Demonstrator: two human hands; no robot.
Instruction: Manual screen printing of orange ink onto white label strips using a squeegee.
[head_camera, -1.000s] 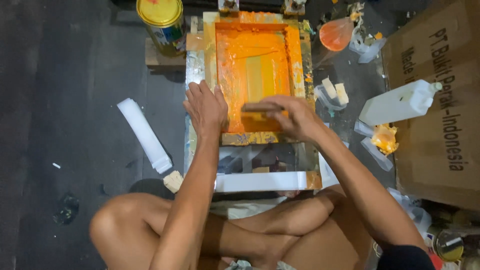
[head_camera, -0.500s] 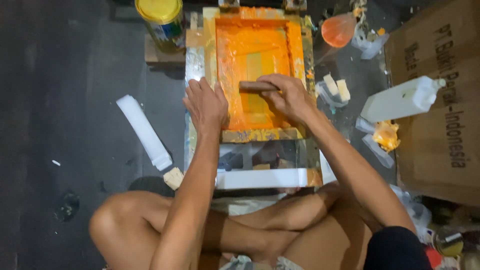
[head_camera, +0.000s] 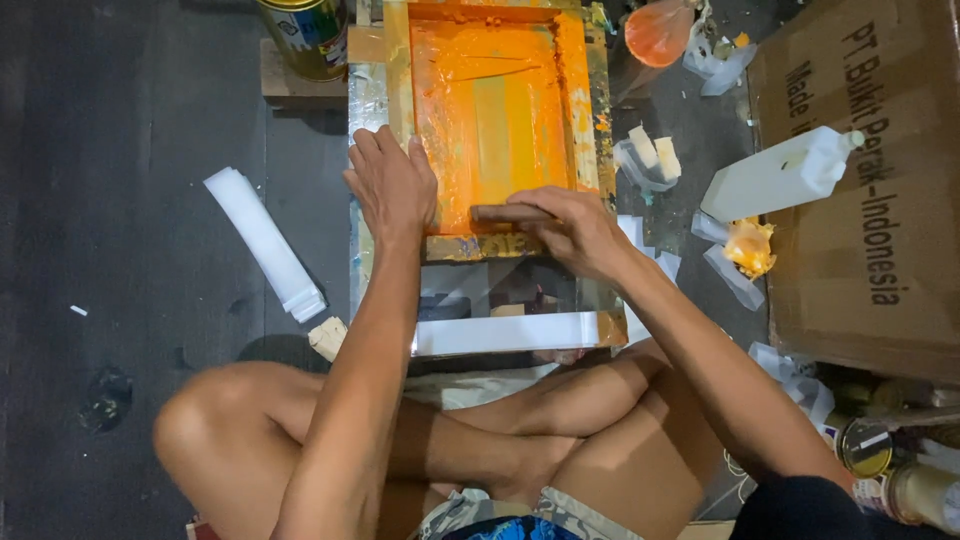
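The left hand (head_camera: 392, 185) lies flat, fingers spread, on the orange frame (head_camera: 495, 120). The right hand (head_camera: 575, 228) grips the wooden squeegee (head_camera: 505, 213) at its near edge. A slip could smear paint onto the floor

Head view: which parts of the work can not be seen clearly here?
- Squeegee: mostly covered by the right hand; its blade edge is hidden.
- Printing frame: far end cut off by the top edge.
- Frame's left rail: partly under the left hand.
- Paint can: top cut off by the edge.
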